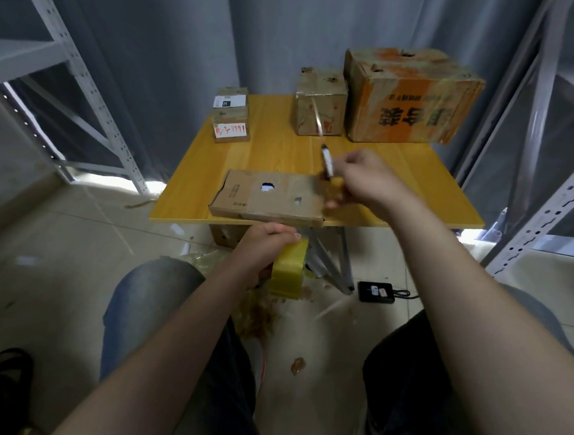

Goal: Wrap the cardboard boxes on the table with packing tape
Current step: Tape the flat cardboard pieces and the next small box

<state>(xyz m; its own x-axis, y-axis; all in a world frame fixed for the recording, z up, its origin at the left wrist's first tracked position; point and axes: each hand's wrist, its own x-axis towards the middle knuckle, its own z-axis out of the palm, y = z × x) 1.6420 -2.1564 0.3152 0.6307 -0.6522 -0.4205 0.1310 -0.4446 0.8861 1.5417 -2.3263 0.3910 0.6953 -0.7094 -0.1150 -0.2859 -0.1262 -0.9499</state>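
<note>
A flat cardboard box [270, 196] with a hole in its top lies at the front edge of the yellow wooden table [282, 150]. My left hand [264, 246] is below the table edge, closed on a yellow roll of packing tape [289, 270]. My right hand [364, 178] hovers at the box's right end and grips a small knife or cutter [327, 161], its blade pointing up. The view there is blurred, so any stretched tape is hard to see.
Two small boxes [231, 114] stand stacked at the back left of the table. A medium box [319, 107] and a large orange-printed box [408, 97] stand at the back right. Metal shelving flanks both sides. Tape scraps and a black device [376, 292] lie on the floor.
</note>
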